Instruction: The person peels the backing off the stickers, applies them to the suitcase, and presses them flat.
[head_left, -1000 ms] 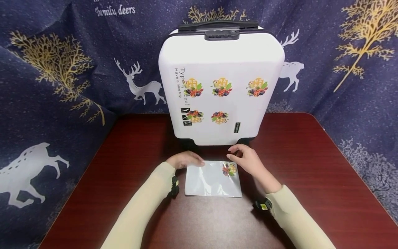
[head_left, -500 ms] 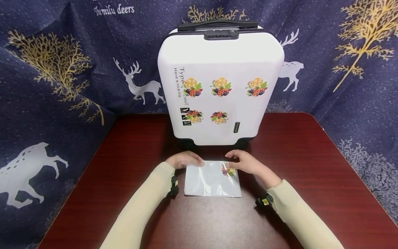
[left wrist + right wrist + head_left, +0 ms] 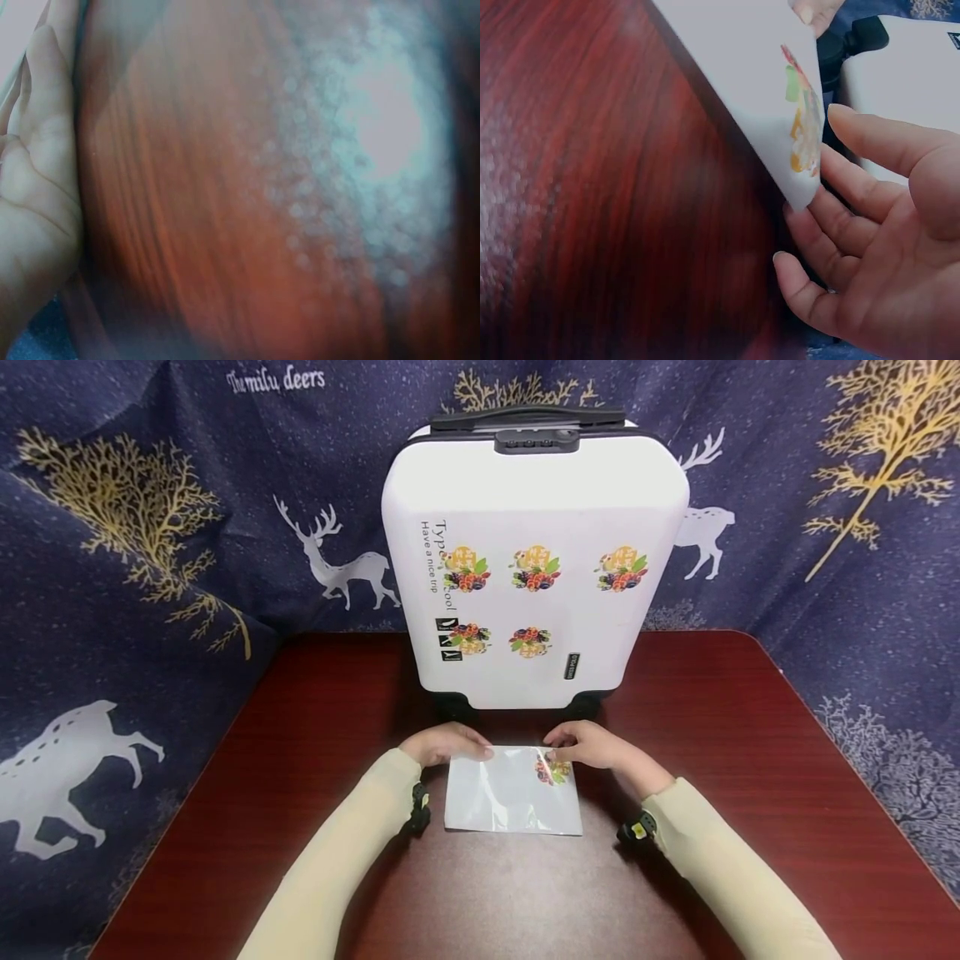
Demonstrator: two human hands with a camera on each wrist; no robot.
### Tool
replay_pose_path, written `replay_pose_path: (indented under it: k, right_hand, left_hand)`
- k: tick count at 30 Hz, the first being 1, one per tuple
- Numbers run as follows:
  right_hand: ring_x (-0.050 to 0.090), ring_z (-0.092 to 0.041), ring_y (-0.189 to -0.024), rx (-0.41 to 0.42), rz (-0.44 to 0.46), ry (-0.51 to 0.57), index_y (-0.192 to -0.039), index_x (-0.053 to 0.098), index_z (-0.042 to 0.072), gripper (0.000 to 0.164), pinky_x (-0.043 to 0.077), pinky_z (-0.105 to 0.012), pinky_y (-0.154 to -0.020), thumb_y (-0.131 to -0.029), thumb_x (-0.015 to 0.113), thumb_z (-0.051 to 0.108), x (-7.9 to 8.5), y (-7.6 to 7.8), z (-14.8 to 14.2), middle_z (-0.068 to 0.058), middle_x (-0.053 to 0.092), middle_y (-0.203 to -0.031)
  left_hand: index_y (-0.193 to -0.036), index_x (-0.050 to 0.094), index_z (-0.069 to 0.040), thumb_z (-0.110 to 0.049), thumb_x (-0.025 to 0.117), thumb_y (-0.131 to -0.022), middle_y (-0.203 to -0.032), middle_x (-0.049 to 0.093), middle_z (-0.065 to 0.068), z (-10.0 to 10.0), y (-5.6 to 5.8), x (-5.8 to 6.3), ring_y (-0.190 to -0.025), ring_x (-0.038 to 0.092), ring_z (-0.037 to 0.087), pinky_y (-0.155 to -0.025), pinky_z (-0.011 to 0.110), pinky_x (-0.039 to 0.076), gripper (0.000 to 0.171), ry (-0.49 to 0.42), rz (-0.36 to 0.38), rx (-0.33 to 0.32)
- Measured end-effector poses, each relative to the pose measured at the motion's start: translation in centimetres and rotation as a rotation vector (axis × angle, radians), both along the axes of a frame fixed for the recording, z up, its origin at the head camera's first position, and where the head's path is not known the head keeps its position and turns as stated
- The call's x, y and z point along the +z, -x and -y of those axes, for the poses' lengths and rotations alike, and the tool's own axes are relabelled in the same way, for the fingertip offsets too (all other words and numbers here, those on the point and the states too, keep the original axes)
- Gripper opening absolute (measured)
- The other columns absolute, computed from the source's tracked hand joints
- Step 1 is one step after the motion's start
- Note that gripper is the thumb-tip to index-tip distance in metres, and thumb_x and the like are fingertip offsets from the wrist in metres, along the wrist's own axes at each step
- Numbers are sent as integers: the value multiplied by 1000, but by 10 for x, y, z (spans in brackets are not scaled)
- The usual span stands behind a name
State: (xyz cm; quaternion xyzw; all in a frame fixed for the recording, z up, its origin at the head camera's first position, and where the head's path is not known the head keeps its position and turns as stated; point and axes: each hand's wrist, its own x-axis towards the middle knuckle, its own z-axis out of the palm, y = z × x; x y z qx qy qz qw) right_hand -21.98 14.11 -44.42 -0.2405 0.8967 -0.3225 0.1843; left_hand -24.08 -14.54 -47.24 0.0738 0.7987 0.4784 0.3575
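A glossy white sticker sheet (image 3: 510, 802) is held up close over the table, with one colourful fruit sticker (image 3: 552, 770) at its upper right corner. My left hand (image 3: 446, 745) pinches the sheet's upper left corner, thumb on the front face. In the left wrist view, only part of that hand (image 3: 41, 165) shows at the left edge. My right hand (image 3: 592, 748) is at the upper right corner. The right wrist view shows its fingers (image 3: 847, 225) spread behind the sheet, while the thumb (image 3: 855, 127) stands right at the edge beside the sticker.
A white suitcase (image 3: 540, 485) stands upright at the back of the dark red table (image 3: 322, 710). Several matching fruit stickers (image 3: 536, 570) are on its front, in two rows. Behind it hangs a dark blue cloth (image 3: 337, 468) with deer and trees.
My right hand has come down to the sheet's upper right corner, and its thumb tip now overlaps the sticker in the head view. The left hand and the sheet have stayed nearly still.
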Motion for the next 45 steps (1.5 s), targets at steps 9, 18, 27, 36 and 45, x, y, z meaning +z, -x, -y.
replay_pose_path:
  k: [9,18,27,36,45]
  right_hand:
    - [57,-16,-86,-18,8,-6,-101,70,1,15,50,-31,-78,-92,65,13,-5,4,3,-11,71,-96]
    - [53,-14,-82,-35,9,11,-98,69,1,14,46,-28,-74,-92,65,13,-7,0,2,-9,67,-92]
    - [51,-13,-76,-24,9,26,-95,70,0,11,44,-26,-69,-92,66,10,-7,0,3,-7,65,-84]
    - [52,-12,-75,-13,17,35,-94,70,1,11,45,-26,-68,-91,66,11,-11,1,2,-6,66,-83]
    - [53,-11,-74,-22,36,61,-93,70,0,12,46,-26,-68,-91,67,12,-11,2,6,-6,67,-83]
  left_hand:
    - [-118,68,0,-21,70,-90,-108,73,9,-1,1,0,-90,66,13,-85,31,57,35,3,7,4]
    - [-116,69,1,-19,70,-89,-101,73,5,-2,1,-2,-84,66,11,-80,27,56,34,-19,18,-1]
    - [-119,68,3,-16,70,-88,-93,72,2,-4,3,5,-78,64,9,-73,24,55,36,-16,65,-28]
    - [-113,73,-3,-26,72,-86,-98,73,2,-11,7,14,-80,64,9,-77,25,55,35,91,13,-156]
    - [-112,75,-7,-29,72,-86,-112,75,9,-25,12,21,-97,71,15,-84,28,57,34,102,-83,-140]
